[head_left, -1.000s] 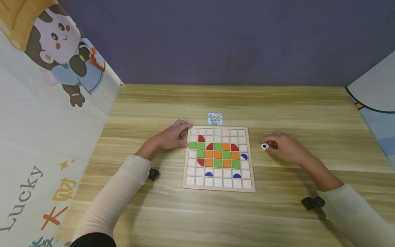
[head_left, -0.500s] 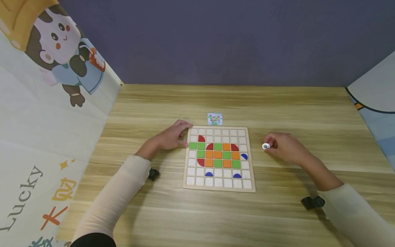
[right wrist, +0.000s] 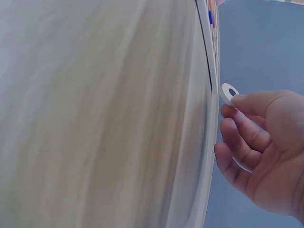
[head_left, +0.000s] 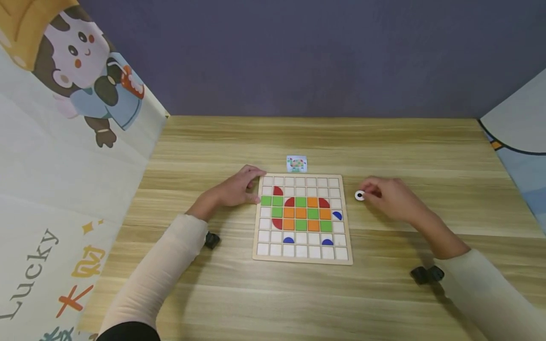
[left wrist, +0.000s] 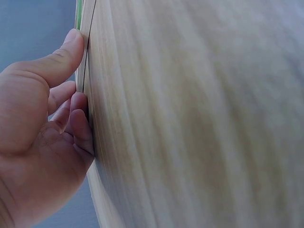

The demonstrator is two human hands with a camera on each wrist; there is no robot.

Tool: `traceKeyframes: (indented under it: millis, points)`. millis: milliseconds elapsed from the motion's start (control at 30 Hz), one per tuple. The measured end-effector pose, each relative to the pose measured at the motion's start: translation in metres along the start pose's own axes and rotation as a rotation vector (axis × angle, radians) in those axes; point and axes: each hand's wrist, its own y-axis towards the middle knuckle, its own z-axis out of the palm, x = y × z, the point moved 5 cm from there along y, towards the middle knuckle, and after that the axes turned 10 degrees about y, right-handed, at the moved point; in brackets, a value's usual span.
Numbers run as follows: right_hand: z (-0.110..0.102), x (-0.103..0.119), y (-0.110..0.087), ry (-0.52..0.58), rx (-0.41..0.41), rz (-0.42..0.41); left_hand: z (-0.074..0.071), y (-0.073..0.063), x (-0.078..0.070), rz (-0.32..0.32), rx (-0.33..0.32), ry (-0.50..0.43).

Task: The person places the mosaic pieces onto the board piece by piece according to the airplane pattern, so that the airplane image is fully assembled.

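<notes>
On the wooden table lies a square grid board [head_left: 303,255] with coloured tiles. Green [head_left: 300,226] and orange squares [head_left: 289,213] fill its middle. Red quarter-circle tiles [head_left: 277,191] sit around them, and blue half-circles [head_left: 327,242] lie at the right and lower cells. My left hand [head_left: 236,188] rests at the board's left edge, index finger by the top corner, thumb lower down and spread apart from it. To the right of the board, my right hand [head_left: 390,198] pinches a white disc with a black dot [right wrist: 230,94] between thumb and index finger, over the table.
Just beyond the board's top edge lies a small card [head_left: 296,163] printed with a coloured figure. A dark blue-grey wall [head_left: 315,57] rises behind the table, and a cartoon-printed panel [head_left: 42,156] flanks the left.
The right hand has turned the white disc and brought it slightly left and up, nearer the board. The dotted face now shows fully. The left hand stays in place.
</notes>
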Motion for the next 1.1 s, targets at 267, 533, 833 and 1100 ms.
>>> traceKeyframes:
  millis: [267, 533, 833, 1100]
  points:
    - [0.004, 0.011, 0.01, 0.023, 0.01, 0.014, 0.0, 0.001, 0.0, 0.006, -0.005, 0.006]
    - [0.011, 0.024, 0.022, 0.093, 0.012, 0.026, 0.002, 0.002, 0.002, 0.005, -0.005, 0.001]
    - [0.023, 0.038, 0.043, 0.116, 0.054, 0.004, 0.0, 0.005, -0.001, -0.007, -0.008, -0.004]
    - [0.032, 0.052, 0.061, 0.135, 0.092, -0.022, -0.001, 0.007, -0.005, -0.012, -0.008, 0.003]
